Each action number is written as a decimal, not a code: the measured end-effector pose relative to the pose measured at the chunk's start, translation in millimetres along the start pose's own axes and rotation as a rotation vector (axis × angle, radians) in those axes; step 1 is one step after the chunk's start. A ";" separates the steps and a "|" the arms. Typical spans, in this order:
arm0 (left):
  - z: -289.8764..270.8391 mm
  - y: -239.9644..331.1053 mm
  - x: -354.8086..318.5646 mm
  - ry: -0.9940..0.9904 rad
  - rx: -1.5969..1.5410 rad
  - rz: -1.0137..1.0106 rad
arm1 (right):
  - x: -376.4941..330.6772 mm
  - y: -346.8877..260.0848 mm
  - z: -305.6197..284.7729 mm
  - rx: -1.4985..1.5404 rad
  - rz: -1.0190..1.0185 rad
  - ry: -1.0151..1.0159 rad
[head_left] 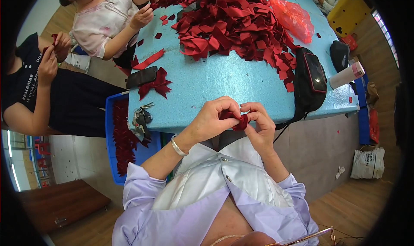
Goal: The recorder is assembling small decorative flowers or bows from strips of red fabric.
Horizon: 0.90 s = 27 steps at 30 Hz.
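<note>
Just in front of the table's near edge, my left hand point(210, 119) and my right hand point(261, 126) meet on a dark red velvet ribbon point(242, 124). Fingers and thumbs of both hands pinch the ribbon, which is folded into a small loop; much of it is hidden behind the fingers. A bracelet circles my left wrist. Beyond my hands, a large heap of cut red ribbon pieces point(233, 26) covers the far part of the blue table point(194, 91). A red ribbon bow point(159, 84) lies at the table's left, beside a dark phone point(142, 77).
Keys point(141, 119) lie at the near left corner, above a blue bin point(110, 129) of red bows point(123, 138). A black bag point(308, 86) and a pale bottle point(347, 76) are at right. Red plastic point(295, 20) lies beside the heap. Two people work at left.
</note>
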<state>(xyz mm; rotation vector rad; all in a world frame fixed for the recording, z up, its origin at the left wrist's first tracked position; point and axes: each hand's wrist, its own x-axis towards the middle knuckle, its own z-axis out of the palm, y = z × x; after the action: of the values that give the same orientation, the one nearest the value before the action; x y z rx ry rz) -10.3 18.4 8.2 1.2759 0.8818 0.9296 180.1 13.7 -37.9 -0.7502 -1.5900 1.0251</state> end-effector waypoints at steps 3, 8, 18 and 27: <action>-0.4 -1.2 -0.5 0.015 -0.025 0.018 | -3.3 0.7 2.9 0.067 0.099 0.036; -0.4 -7.6 -2.4 0.042 0.010 0.050 | -3.2 0.8 5.5 0.080 0.071 0.046; -4.4 -9.7 -3.1 -0.005 0.122 0.041 | -0.4 1.8 9.1 0.043 0.053 -0.010; -6.2 -2.1 -1.5 -0.042 0.222 0.043 | 3.6 -2.8 6.8 -0.046 0.045 -0.062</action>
<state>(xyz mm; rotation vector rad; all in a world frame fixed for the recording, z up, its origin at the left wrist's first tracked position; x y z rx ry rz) -16.4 19.3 5.6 1.5039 0.9475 0.8526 172.7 14.0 -34.4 -0.7952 -1.6618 1.0563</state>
